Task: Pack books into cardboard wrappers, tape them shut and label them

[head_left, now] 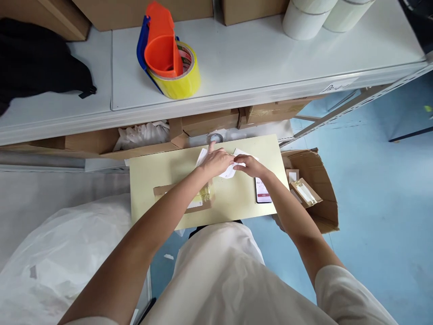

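Note:
Over a small cream table (149,169), my left hand (216,162) has one finger stretched away while the others bend onto white printed paper (227,172). Close to its fingertips, my right hand (251,166) curls its thumb and fingers at the paper's right part. Just where each fingertip grips is partly hidden. A phone (263,191) with a lit screen lies below my right hand. Under my left forearm rests a taped cardboard box (207,198) with a white label, partly covered by the arm.
An open carton (326,198) with small taped boxes stands right of the table. Above is a grey shelf (243,58) bearing an orange tape dispenser (160,43), a yellow tape roll (184,83) and white rolls (302,20). A large white plastic bag (74,253) fills the lower left.

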Action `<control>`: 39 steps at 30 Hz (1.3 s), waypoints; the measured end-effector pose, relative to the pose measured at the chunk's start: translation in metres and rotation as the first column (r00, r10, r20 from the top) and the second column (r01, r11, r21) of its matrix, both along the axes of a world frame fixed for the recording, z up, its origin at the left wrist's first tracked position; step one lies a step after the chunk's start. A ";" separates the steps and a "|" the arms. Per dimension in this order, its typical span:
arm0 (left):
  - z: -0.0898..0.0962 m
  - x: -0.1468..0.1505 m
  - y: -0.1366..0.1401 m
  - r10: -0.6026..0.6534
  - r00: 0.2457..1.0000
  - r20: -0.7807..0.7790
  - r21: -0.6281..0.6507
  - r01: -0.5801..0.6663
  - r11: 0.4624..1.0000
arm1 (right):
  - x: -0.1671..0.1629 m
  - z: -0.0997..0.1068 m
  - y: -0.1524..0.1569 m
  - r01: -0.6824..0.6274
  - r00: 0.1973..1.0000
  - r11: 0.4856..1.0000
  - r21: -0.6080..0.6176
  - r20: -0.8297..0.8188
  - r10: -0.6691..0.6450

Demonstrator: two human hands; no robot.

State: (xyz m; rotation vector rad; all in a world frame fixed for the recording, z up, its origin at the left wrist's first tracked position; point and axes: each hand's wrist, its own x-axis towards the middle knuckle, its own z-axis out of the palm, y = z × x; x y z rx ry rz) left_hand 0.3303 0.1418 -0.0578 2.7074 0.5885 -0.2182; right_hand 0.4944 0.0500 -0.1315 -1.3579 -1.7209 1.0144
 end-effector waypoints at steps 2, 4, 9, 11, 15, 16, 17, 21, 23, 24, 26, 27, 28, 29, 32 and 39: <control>-0.002 0.000 0.004 0.004 1.000 -0.024 -0.048 -0.005 0.999 | 0.001 -0.001 -0.002 0.002 1.000 1.000 -0.001 -0.002 -0.002; -0.004 -0.001 0.006 0.021 0.999 -0.049 -0.094 -0.026 0.995 | 0.002 -0.002 -0.003 0.000 1.000 1.000 0.001 -0.002 0.000; -0.009 0.000 0.008 0.075 0.990 -0.115 -0.186 -0.096 0.978 | 0.001 -0.002 -0.004 -0.003 1.000 1.000 0.001 -0.008 0.003; -0.012 0.000 0.008 0.088 0.988 -0.128 -0.211 -0.114 0.971 | 0.001 -0.003 -0.004 0.002 1.000 1.000 -0.003 -0.011 -0.002; -0.018 -0.001 0.013 0.104 0.987 -0.123 -0.245 -0.132 0.961 | 0.004 -0.003 -0.005 0.004 0.999 0.999 -0.032 -0.049 -0.005; -0.019 -0.002 0.015 0.115 0.986 -0.119 -0.244 -0.141 0.960 | 0.005 -0.003 -0.006 0.003 0.998 0.999 -0.047 -0.066 -0.006; -0.020 -0.003 0.017 0.124 0.985 -0.119 -0.239 -0.149 0.960 | 0.006 -0.002 -0.006 0.005 0.997 0.998 -0.064 -0.082 -0.010; -0.018 -0.006 0.023 0.084 0.988 -0.126 -0.201 -0.109 0.974 | 0.007 0.002 -0.006 0.011 0.996 0.988 -0.151 -0.088 -0.024; -0.017 -0.004 0.023 0.082 0.990 -0.118 -0.168 -0.101 0.981 | 0.006 0.003 -0.004 0.010 1.000 0.984 -0.175 -0.016 -0.013; -0.016 -0.004 0.023 0.094 0.989 -0.118 -0.150 -0.111 0.982 | 0.006 0.002 -0.003 0.019 0.999 0.985 -0.173 0.046 -0.012; -0.017 -0.004 0.023 0.127 0.983 -0.131 -0.116 -0.143 0.983 | 0.007 -0.002 -0.002 0.037 0.983 0.987 -0.154 0.182 -0.009; -0.017 -0.005 0.024 0.146 0.980 -0.136 -0.095 -0.159 0.983 | 0.008 -0.005 -0.002 0.042 0.971 0.988 -0.149 0.238 -0.006; -0.017 -0.006 0.025 0.166 0.977 -0.137 -0.069 -0.177 0.982 | 0.010 -0.009 -0.003 0.043 0.960 0.988 -0.151 0.278 0.001; -0.017 -0.008 0.027 0.189 0.973 -0.133 -0.041 -0.195 0.980 | 0.012 -0.012 -0.003 0.040 0.952 0.987 -0.158 0.306 0.011; -0.016 -0.017 0.035 0.259 0.960 -0.105 0.021 -0.258 0.966 | 0.022 -0.023 -0.007 0.046 0.920 0.984 -0.173 0.391 0.026; -0.005 -0.043 0.031 0.418 0.908 0.040 -0.099 -0.413 0.905 | 0.031 -0.011 -0.014 0.134 0.737 0.981 -0.141 0.676 -0.004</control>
